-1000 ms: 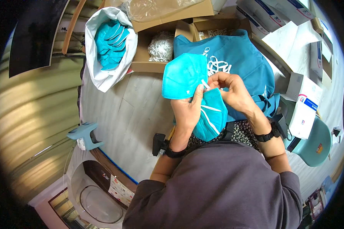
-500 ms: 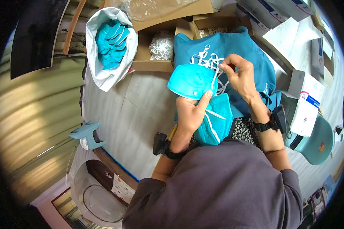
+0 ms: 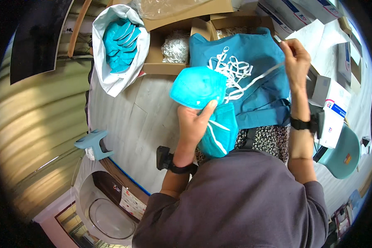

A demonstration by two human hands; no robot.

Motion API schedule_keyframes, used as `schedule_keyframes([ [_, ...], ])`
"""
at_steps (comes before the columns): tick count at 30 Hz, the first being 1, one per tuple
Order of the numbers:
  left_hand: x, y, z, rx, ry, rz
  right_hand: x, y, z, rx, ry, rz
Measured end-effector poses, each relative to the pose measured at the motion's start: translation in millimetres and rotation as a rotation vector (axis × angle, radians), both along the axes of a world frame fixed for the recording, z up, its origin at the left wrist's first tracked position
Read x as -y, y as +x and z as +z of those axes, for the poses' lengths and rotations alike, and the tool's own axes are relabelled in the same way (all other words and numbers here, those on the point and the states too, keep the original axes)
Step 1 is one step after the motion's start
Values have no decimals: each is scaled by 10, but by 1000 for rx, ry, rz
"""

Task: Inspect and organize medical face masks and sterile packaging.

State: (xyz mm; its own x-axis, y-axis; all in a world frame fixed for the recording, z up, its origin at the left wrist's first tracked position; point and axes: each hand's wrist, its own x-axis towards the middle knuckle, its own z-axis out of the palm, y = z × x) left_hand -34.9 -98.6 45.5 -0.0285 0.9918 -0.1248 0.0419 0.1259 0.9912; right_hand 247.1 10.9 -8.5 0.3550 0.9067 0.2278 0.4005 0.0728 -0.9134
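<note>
My left hand (image 3: 191,126) grips a teal cup-shaped face mask (image 3: 197,87) by its near edge, thumb on top. Below that mask, against my body, are more teal masks (image 3: 222,134) with a white strap; how many cannot be told. Off to the right, my right hand (image 3: 296,62) is closed in a pinch on a white elastic strap (image 3: 262,76), which stretches back toward the mask. A loose tangle of white straps (image 3: 234,72) lies on the teal cloth (image 3: 273,89) over my lap, just right of the mask.
A white bag (image 3: 101,68) full of teal masks (image 3: 122,47) stands at the far left. Beside it, an open cardboard box (image 3: 163,69) holds a white bundle (image 3: 176,47). White cartons (image 3: 332,111) and a light green stool (image 3: 343,153) are at the right. A grey-blue stool (image 3: 94,144) sits left.
My right hand has moved right and up, drawing the strap out from the mask. My left hand and its mask have shifted slightly left.
</note>
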Motion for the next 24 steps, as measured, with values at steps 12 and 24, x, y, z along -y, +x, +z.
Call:
schedule_keyframes([
  [12, -13, 6, 303, 915, -717, -52, 284, -678, 185, -255, 128, 839],
  [24, -182, -194, 239, -85, -197, -319, 231, -653, 114, -444, -265, 870],
])
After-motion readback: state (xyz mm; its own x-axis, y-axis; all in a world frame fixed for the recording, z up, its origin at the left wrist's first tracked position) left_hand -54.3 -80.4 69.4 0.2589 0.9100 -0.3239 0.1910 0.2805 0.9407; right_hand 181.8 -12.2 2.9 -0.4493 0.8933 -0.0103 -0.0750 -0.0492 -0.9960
